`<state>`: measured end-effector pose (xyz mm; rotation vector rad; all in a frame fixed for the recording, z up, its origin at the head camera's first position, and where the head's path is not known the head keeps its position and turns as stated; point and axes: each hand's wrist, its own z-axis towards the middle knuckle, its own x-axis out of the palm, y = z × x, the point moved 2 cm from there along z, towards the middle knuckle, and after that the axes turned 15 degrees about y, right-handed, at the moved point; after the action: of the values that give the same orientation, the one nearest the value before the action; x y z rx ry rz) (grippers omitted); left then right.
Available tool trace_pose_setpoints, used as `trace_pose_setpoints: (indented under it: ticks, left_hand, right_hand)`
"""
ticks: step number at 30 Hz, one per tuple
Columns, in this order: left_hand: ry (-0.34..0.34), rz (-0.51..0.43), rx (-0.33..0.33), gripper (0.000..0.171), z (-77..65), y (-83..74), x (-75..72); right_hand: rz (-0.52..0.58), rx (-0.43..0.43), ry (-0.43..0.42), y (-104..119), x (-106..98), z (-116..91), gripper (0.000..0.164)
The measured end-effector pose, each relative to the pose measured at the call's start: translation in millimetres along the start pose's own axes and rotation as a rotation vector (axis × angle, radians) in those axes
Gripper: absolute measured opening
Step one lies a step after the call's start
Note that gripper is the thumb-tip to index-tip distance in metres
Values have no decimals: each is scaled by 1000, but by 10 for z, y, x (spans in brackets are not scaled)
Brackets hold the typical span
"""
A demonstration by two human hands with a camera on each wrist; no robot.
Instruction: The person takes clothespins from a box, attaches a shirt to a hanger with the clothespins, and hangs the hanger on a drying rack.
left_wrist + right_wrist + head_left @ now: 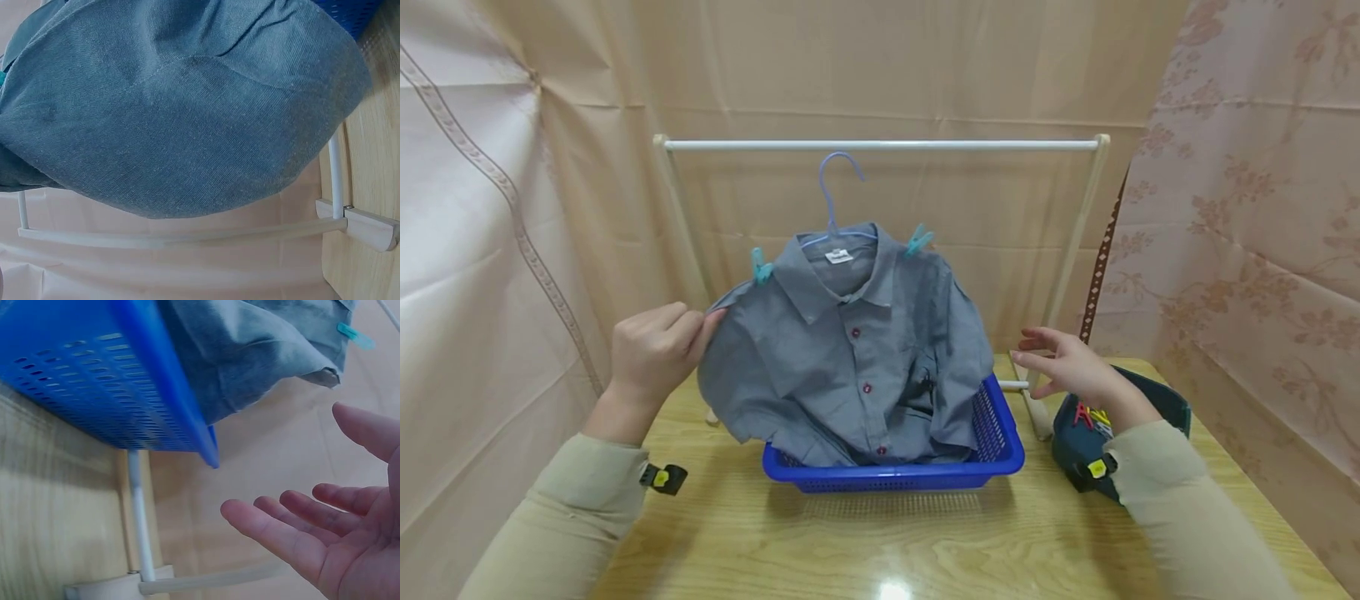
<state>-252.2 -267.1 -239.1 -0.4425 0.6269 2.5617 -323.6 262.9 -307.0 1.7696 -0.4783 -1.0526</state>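
Note:
A grey button-up shirt is on a light purple wire hanger, its lower part lying in a blue basket. Teal clothespins sit on both shoulders: one clothespin by the left of the collar, another clothespin by the right. My left hand pinches the shirt's shoulder edge at the left, and that sleeve bulges below it. To the right of the basket, my right hand hovers with fingers spread, touching nothing; the right wrist view shows its bare palm.
Behind the shirt stands a rack with a white horizontal bar; the hanger's hook is below the bar, apart from it. A dark green container with red, yellow and other clothespins stands at the right of the wooden table. Curtains surround it.

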Motion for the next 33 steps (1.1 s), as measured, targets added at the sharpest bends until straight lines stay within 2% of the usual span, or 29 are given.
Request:
trace_pose_setpoints:
  ticks: [19,26,33]
  left_hand:
    - [22,21,-4,49,-136,66,22]
    - [24,13,-6,51,-135,58,13]
    - [37,12,2,51,-146,52,13]
  right_hand:
    - [132,13,63,-301,274,101,83]
    - [120,27,56,-384,323,142,87]
    - [100,54,65,-413,359,149,82]
